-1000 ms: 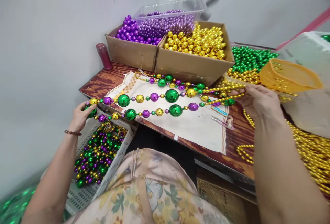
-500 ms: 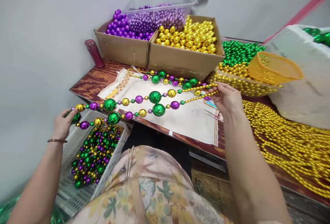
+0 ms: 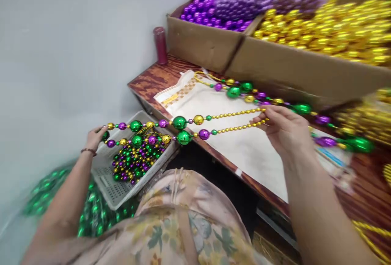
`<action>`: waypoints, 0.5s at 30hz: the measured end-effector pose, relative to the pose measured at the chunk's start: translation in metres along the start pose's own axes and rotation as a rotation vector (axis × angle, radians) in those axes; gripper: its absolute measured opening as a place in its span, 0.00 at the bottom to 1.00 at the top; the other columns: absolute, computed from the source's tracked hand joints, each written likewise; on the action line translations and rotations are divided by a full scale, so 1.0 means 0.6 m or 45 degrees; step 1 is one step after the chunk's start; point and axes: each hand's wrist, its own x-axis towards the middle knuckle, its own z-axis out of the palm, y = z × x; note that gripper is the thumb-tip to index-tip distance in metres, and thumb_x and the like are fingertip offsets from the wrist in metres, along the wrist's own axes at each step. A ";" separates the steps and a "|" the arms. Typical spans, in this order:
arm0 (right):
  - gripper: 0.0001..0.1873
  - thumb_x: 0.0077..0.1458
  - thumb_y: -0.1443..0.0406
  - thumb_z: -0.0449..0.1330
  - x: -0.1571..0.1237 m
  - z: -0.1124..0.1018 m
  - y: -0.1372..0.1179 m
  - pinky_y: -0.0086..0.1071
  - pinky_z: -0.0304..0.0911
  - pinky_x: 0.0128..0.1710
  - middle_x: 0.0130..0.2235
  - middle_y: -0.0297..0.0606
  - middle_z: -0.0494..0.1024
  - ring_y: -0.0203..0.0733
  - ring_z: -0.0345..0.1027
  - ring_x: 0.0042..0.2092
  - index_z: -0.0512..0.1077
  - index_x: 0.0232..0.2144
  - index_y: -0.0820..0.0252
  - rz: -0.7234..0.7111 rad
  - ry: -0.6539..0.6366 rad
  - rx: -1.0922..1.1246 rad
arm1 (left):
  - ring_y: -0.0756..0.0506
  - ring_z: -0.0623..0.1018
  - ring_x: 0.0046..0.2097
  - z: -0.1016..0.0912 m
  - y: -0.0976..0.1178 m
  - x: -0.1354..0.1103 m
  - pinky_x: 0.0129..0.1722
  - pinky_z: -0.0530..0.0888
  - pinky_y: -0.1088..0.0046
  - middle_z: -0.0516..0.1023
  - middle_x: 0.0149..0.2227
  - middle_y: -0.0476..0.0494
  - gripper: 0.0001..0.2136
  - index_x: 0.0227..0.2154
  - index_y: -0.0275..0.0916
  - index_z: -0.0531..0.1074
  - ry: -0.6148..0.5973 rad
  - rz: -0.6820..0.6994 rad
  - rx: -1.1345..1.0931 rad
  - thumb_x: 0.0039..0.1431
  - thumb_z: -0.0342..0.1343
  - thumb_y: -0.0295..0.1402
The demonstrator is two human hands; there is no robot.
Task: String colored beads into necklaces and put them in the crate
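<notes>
A bead necklace (image 3: 179,123) of green, gold and purple beads is stretched in two near-level strands between my hands. My left hand (image 3: 97,136) pinches its far left end, by a green bead, above the crate's edge. Over the white cloth (image 3: 220,122), my right hand (image 3: 282,128) grips the end with the small gold beads. Behind it, a second bead necklace (image 3: 233,92) lies along the cloth's back edge, partly hidden by my right hand. Below the held strands, the grey plastic crate (image 3: 105,179) contains a heap of similar necklaces (image 3: 137,159).
Cardboard boxes of purple beads (image 3: 201,6) and gold beads (image 3: 345,33) line the table's back. A dark red bottle (image 3: 160,45) stands at the far left corner. Green beads (image 3: 91,208) in clear plastic lie beyond the crate. Gold strands (image 3: 371,230) lie at right.
My view has swung left and come closer to the table's left side. The necklace, still held in both hands, now extends over the crate more than before.
</notes>
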 end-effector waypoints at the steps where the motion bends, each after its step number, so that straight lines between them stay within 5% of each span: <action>1: 0.13 0.38 0.67 0.73 -0.002 0.021 0.006 0.31 0.74 0.25 0.24 0.36 0.77 0.38 0.73 0.24 0.80 0.31 0.64 -0.014 -0.040 -0.023 | 0.41 0.80 0.41 -0.009 -0.020 0.000 0.42 0.75 0.67 0.83 0.37 0.37 0.26 0.36 0.32 0.80 0.007 -0.039 0.013 0.45 0.62 0.53; 9: 0.15 0.42 0.63 0.70 -0.054 0.222 0.066 0.31 0.74 0.30 0.27 0.35 0.79 0.38 0.76 0.27 0.82 0.36 0.58 -0.030 -0.455 -0.328 | 0.36 0.78 0.47 -0.038 -0.173 -0.027 0.45 0.73 0.67 0.83 0.38 0.36 0.24 0.36 0.32 0.80 0.038 -0.373 0.105 0.48 0.63 0.52; 15: 0.12 0.53 0.62 0.63 -0.055 0.323 0.217 0.37 0.73 0.40 0.37 0.37 0.81 0.40 0.77 0.34 0.81 0.39 0.58 0.040 -0.925 -0.579 | 0.35 0.79 0.49 -0.009 -0.263 -0.062 0.47 0.74 0.64 0.83 0.39 0.37 0.23 0.40 0.30 0.80 0.026 -0.631 0.013 0.56 0.61 0.49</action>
